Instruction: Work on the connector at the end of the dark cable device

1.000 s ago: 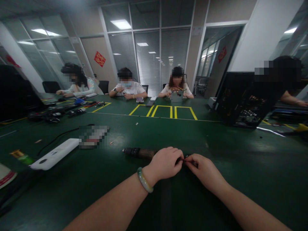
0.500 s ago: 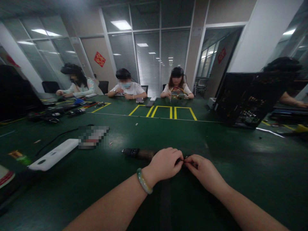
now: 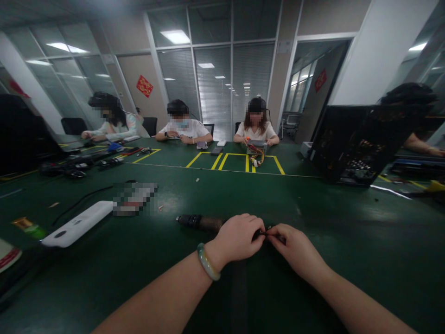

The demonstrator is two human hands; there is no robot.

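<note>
On tbl (image 3: 225,190), L hand (image 3: 239,235) curled round tool (image 3: 210,224), R hand (image 3: 294,245) pinched.

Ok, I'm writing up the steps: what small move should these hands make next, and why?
Perhaps a slight, gentle adjustment by the right hand while the left hand steadies the dark tool. The left hand covers part of the tool, both hands' fingertips meet close by, and anything between them is too small to make out, so caution seems wise.
</note>
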